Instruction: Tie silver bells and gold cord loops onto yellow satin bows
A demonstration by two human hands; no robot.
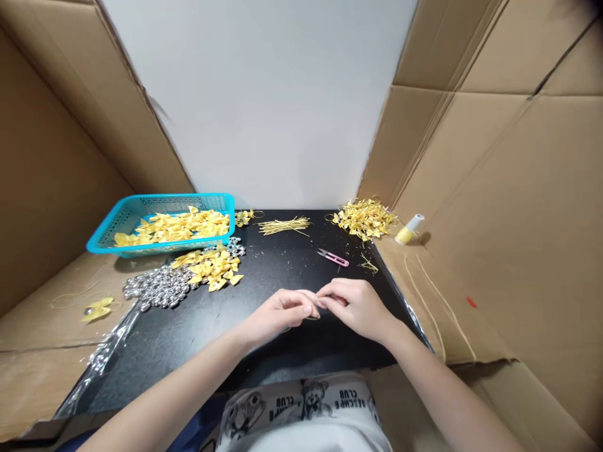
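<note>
My left hand point(282, 314) and my right hand point(354, 307) meet over the middle of the black table point(188, 333), fingertips pinched together on something small that I cannot make out, perhaps a thin thread. A loose pile of yellow bows point(211, 267) lies to the left of my hands beside a heap of silver bells point(157, 287). Pink thread snips point(333, 257) lie just beyond my right hand.
A teal basket point(117, 220) of yellow bows stands at the back left. A bundle of gold wires point(284, 225) and a heap of finished yellow pieces point(365, 218) lie at the back. A yellow thread spool point(409, 230) rests on the cardboard at right. Cardboard walls enclose both sides.
</note>
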